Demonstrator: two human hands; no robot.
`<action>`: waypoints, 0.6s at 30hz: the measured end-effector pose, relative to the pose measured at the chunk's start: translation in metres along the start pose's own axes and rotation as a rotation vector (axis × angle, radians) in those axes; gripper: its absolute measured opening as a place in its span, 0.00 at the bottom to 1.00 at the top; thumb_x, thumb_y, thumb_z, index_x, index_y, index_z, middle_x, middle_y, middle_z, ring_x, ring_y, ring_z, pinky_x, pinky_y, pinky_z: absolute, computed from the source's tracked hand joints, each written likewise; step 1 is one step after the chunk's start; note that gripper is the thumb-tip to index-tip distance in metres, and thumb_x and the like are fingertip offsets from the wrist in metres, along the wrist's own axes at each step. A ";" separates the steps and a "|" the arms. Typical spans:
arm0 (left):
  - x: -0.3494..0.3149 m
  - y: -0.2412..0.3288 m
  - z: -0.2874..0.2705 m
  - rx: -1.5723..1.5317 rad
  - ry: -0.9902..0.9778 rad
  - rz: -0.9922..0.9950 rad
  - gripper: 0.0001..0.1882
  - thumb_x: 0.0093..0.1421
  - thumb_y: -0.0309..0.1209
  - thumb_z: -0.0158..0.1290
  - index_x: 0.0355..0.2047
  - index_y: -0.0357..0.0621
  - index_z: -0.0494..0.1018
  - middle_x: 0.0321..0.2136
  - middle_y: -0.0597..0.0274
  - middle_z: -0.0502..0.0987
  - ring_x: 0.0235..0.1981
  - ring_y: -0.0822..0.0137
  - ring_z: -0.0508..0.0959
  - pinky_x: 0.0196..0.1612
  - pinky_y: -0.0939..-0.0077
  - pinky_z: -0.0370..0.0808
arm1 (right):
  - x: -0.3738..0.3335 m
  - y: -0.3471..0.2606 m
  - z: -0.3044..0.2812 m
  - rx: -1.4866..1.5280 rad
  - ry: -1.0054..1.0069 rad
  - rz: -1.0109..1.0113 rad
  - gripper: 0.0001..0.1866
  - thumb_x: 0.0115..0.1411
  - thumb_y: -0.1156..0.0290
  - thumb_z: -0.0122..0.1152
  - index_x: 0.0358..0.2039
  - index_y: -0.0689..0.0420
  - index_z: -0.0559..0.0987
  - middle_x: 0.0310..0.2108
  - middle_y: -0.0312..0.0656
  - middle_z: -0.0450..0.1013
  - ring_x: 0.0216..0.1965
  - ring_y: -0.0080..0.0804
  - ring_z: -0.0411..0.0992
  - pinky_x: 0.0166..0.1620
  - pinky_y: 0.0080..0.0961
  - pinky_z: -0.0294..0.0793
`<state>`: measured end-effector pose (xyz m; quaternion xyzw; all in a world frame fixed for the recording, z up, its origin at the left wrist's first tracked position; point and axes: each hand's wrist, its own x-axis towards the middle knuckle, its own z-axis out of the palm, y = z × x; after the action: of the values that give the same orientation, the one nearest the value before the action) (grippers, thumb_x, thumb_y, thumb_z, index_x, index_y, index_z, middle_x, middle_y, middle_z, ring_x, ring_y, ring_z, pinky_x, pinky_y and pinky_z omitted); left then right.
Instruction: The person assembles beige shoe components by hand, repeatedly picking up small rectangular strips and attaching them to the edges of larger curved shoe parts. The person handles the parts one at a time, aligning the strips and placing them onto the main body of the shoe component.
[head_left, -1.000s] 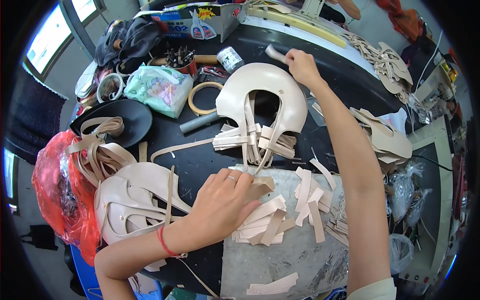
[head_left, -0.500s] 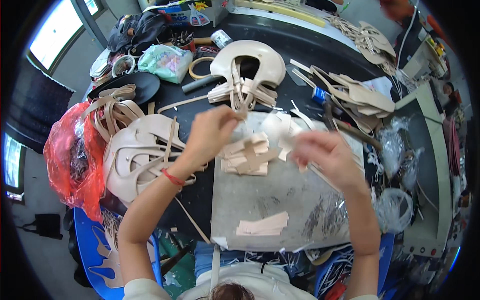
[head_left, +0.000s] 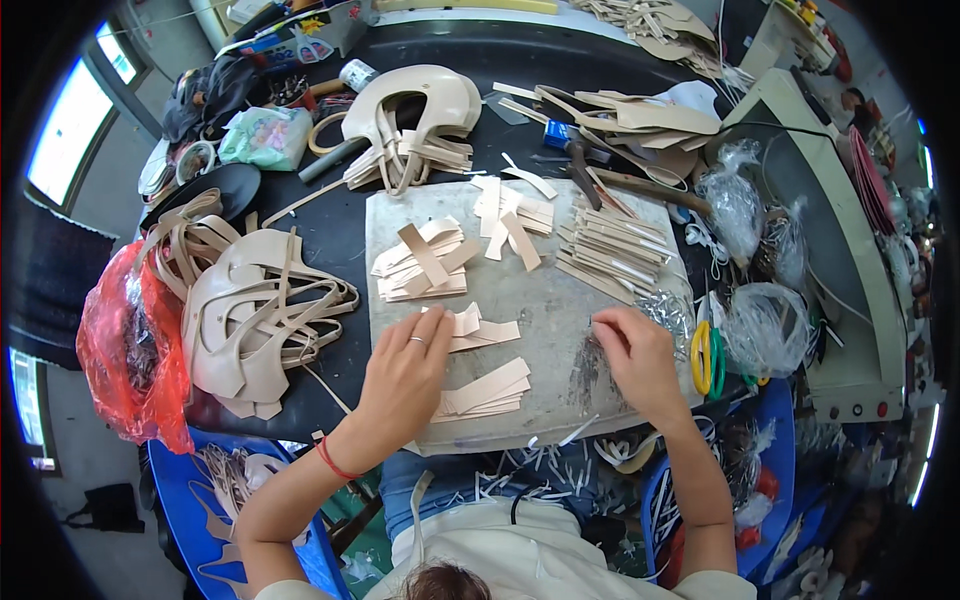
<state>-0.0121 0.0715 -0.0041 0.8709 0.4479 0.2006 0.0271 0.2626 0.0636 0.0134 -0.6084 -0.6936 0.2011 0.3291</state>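
Grey board (head_left: 545,385) underlies left fingers (head_left: 436,328) touching strips (head_left: 492,334), right fingers (head_left: 622,325) loosely bent.

- Short beige strips (head_left: 487,334), flat, loosely overlapped, by the left hand (head_left: 405,368)
- Fanned beige stack (head_left: 500,380), just nearer the body
- Larger strip pile (head_left: 395,262), farther off, crisscrossed on top

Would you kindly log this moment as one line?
left hand: at beige strips | right hand: over gray board, grip unclear | hammer: untouched
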 end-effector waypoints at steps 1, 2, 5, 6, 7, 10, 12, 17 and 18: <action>0.000 0.000 -0.003 -0.025 -0.023 -0.008 0.25 0.46 0.17 0.48 0.48 0.31 0.68 0.49 0.48 0.70 0.49 0.52 0.70 0.52 0.63 0.67 | -0.003 -0.002 -0.005 0.031 -0.006 0.054 0.05 0.56 0.76 0.57 0.32 0.62 0.77 0.28 0.48 0.74 0.30 0.45 0.74 0.33 0.32 0.72; 0.003 0.001 -0.007 -0.068 -0.015 -0.002 0.25 0.47 0.17 0.49 0.48 0.31 0.68 0.49 0.49 0.70 0.49 0.52 0.70 0.52 0.63 0.68 | -0.004 -0.002 -0.008 0.021 0.008 0.041 0.05 0.56 0.77 0.58 0.33 0.62 0.77 0.28 0.48 0.74 0.30 0.45 0.74 0.33 0.32 0.72; 0.006 0.004 -0.014 -0.191 -0.041 0.037 0.23 0.51 0.19 0.51 0.49 0.33 0.69 0.49 0.50 0.71 0.51 0.52 0.70 0.52 0.63 0.69 | 0.000 0.006 -0.012 -0.027 0.061 -0.002 0.06 0.55 0.77 0.58 0.34 0.63 0.77 0.29 0.48 0.73 0.30 0.46 0.73 0.34 0.33 0.71; 0.007 0.006 -0.010 -0.153 -0.043 0.065 0.23 0.51 0.20 0.52 0.50 0.33 0.68 0.49 0.51 0.70 0.51 0.52 0.70 0.52 0.63 0.69 | 0.006 0.014 -0.011 -0.053 0.090 -0.019 0.06 0.55 0.77 0.58 0.34 0.62 0.77 0.29 0.47 0.73 0.31 0.46 0.72 0.35 0.33 0.71; 0.007 0.007 -0.003 -0.115 -0.045 0.092 0.22 0.52 0.21 0.52 0.50 0.33 0.68 0.50 0.51 0.70 0.51 0.52 0.70 0.52 0.64 0.69 | 0.012 0.020 -0.010 -0.078 0.118 -0.036 0.07 0.55 0.77 0.59 0.35 0.62 0.78 0.29 0.47 0.72 0.32 0.45 0.72 0.35 0.34 0.71; 0.009 0.012 0.006 -0.033 -0.036 0.096 0.23 0.55 0.27 0.54 0.52 0.33 0.67 0.51 0.51 0.69 0.52 0.53 0.69 0.53 0.63 0.68 | 0.031 0.031 -0.007 -0.234 0.195 -0.160 0.07 0.54 0.76 0.59 0.35 0.61 0.78 0.31 0.45 0.72 0.35 0.43 0.70 0.39 0.35 0.69; 0.010 0.012 0.009 0.012 -0.025 0.060 0.23 0.55 0.27 0.54 0.52 0.33 0.67 0.51 0.52 0.69 0.52 0.53 0.69 0.53 0.63 0.67 | 0.043 0.039 -0.004 -0.341 0.220 -0.206 0.06 0.54 0.75 0.59 0.33 0.60 0.78 0.32 0.43 0.71 0.37 0.42 0.69 0.41 0.35 0.68; 0.019 0.011 0.002 -0.062 -0.003 0.008 0.19 0.56 0.30 0.54 0.46 0.33 0.70 0.46 0.50 0.71 0.50 0.53 0.70 0.53 0.62 0.67 | 0.052 0.053 -0.001 -0.419 0.184 -0.272 0.03 0.55 0.75 0.57 0.31 0.58 0.76 0.32 0.42 0.71 0.38 0.41 0.68 0.42 0.35 0.66; 0.019 0.012 -0.002 -0.105 0.002 -0.005 0.18 0.55 0.29 0.54 0.45 0.33 0.71 0.45 0.50 0.72 0.50 0.52 0.70 0.53 0.62 0.67 | 0.054 0.055 -0.002 -0.411 0.168 -0.274 0.03 0.55 0.75 0.57 0.31 0.58 0.75 0.32 0.42 0.71 0.38 0.41 0.68 0.42 0.35 0.65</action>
<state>0.0060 0.0793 0.0062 0.8669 0.4391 0.2244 0.0727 0.3007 0.1257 -0.0107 -0.5773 -0.7662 -0.0418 0.2791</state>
